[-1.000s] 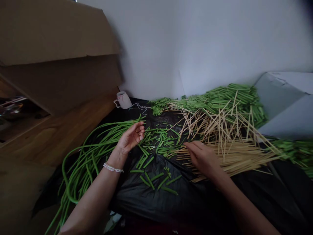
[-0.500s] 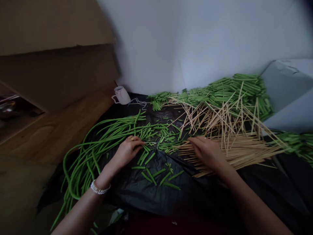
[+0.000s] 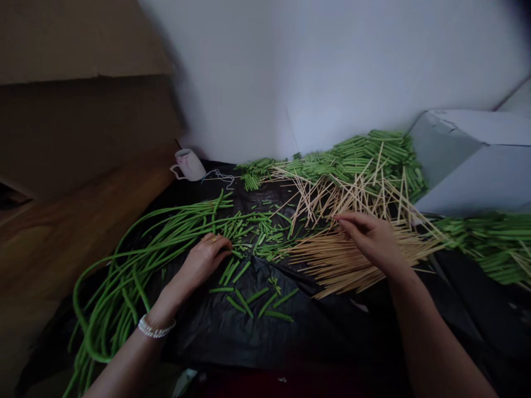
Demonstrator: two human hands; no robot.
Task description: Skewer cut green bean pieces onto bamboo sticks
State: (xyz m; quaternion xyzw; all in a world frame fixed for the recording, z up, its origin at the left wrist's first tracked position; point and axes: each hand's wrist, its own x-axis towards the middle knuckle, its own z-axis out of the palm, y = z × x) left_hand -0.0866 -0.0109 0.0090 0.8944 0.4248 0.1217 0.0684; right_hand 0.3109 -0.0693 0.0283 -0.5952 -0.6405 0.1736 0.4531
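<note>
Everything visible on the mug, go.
The mug is pale, whitish, with a pinkish mark near the rim. Looks ceramic, smooth. It stands opening up, appearing to lean in this skewed view; real tilt unclear. One handle, facing left. Inside looks dark, so contents can't be told. It sits close to the wall, by the black plastic sheet's far left end. Thin string lies at its right; contact unclear. Nothing grips it.

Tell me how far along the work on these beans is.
Looks done: the cut beans piled along the wall. In hand: the left hand is at the loose short pieces, the right hand over the sticks; whether either grips anything is unclear. Apparently left: the long beans and those loose pieces.
</note>
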